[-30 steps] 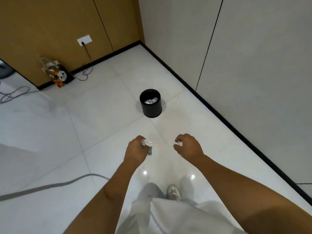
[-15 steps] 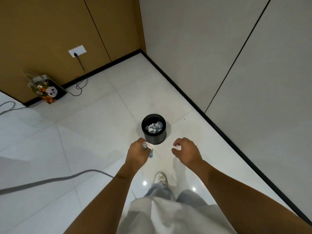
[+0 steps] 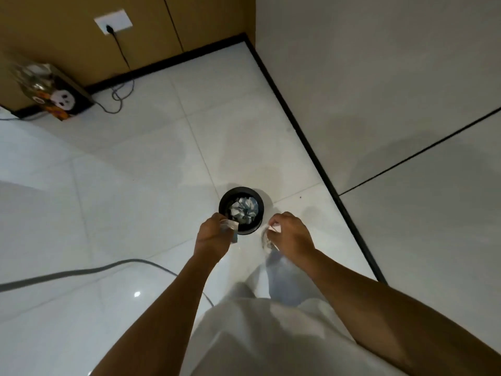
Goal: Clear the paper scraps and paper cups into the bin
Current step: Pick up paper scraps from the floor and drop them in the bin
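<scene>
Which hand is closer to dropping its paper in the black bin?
Probably the left hand: its crumpled white paper scrap overlaps the round black bin rim. The right hand grips its paper scrap beside the bin, outside the rim.

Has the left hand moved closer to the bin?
Yes. The left hand now reaches the near rim of the bin; earlier it was well short.
</scene>
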The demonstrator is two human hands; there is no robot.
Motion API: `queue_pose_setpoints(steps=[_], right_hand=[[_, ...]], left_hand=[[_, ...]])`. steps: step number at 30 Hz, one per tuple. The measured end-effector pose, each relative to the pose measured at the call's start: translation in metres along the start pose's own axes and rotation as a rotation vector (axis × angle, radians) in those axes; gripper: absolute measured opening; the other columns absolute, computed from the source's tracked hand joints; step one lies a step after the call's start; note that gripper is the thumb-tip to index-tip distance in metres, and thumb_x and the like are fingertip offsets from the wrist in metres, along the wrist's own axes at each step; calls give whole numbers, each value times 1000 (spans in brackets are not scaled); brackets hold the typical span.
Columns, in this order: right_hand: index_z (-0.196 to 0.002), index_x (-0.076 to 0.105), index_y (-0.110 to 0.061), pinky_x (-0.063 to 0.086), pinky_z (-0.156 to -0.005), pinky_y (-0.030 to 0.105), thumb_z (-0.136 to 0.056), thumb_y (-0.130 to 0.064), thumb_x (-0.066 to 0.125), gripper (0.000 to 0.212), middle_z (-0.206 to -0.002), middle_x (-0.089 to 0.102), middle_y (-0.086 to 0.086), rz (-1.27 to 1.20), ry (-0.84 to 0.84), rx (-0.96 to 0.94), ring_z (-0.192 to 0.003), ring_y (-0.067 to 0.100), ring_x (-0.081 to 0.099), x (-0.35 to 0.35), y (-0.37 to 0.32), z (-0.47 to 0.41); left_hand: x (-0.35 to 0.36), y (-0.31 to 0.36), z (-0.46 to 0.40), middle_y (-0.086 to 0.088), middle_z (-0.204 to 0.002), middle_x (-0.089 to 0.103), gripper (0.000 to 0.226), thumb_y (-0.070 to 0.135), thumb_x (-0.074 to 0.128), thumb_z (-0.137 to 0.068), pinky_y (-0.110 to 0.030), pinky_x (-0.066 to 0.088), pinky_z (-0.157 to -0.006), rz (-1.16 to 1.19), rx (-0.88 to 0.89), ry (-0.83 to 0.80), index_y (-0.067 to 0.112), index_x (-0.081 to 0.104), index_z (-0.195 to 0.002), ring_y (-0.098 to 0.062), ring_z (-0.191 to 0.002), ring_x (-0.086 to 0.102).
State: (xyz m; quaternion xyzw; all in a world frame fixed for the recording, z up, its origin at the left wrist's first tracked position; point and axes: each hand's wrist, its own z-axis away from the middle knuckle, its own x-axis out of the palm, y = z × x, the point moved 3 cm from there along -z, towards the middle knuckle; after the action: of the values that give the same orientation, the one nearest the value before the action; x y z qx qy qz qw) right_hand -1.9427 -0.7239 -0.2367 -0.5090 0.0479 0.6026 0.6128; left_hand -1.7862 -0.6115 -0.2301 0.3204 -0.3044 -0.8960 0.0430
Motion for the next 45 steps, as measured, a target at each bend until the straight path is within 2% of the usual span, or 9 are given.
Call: queue_pose_setpoints(steps=[3,9,15,21,26,30,34,39,45], right_hand=[[-106,66,-10,47,-77,25,-87,-19,65,20,-113,62,6,27,-77,-25,-100,20,61,-6,5,-39],[-107,65,-12,49,-82,30,-88,-19,63,20,-114,61,5,70,-159,-54,-104,23,56,1,12,-103],[-110,66,-10,52,-86,39,-89,-21,64,24,-116,61,8,5,-207,-67,-104,24,61,69,20,-197],[-122,64,-9,44,-97,31,-91,-25,63,35,-121,63,7,17,-330,-94,-115,22,55,151,54,-267],[-133,55,-14,41,-105,38,-93,-26,56,42,-137,54,4,76,-396,9,-126,23,48,171,94,-271],[-132,55,-18,43,-102,32,-94,-23,56,39,-136,55,1,65,-374,64,-125,20,50,161,112,-262],[-131,54,-19,41,-96,24,-94,-22,55,38,-136,55,0,88,-351,96,-123,19,51,148,120,-261],[-132,54,-19,40,-95,23,-94,-23,55,38,-137,55,0,125,-331,64,-123,20,51,131,106,-257],[-137,48,-18,40,-97,22,-95,-24,55,43,-138,51,3,199,-368,-79,-125,19,49,107,45,-226]], left_hand=[[14,7,-29,-2,-87,64,15,11,62,-79,-26,49,-65,41,-126,-6,15,60,-93,-20,-80,60],[27,9,-73,-2,-90,62,16,9,61,-81,-25,44,-66,51,-180,62,15,58,-95,-21,-82,59],[55,-35,-141,1,-88,56,16,7,60,-84,-17,36,-58,-12,-185,134,19,52,-90,-15,-76,52],[94,-93,-192,0,-96,58,14,12,60,-86,-17,39,-60,29,-258,223,15,56,-99,-16,-81,54],[117,-104,-214,-2,-101,61,17,13,62,-87,-29,52,-75,88,-232,240,14,57,-104,-19,-89,58],[134,-95,-237,-4,-110,63,27,18,62,-88,-36,53,-84,74,-204,216,16,55,-115,-21,-97,59],[149,-94,-262,-7,-125,58,46,25,61,-90,-30,45,-85,-46,-293,122,16,45,-133,-24,-111,55],[140,-88,-253,-7,-123,57,39,24,55,-91,-28,41,-77,-156,-281,108,14,49,-128,-23,-108,55],[94,-75,-191,-1,-129,56,37,33,45,-96,-29,42,-97,-334,-114,82,19,49,-130,-18,-118,51]])
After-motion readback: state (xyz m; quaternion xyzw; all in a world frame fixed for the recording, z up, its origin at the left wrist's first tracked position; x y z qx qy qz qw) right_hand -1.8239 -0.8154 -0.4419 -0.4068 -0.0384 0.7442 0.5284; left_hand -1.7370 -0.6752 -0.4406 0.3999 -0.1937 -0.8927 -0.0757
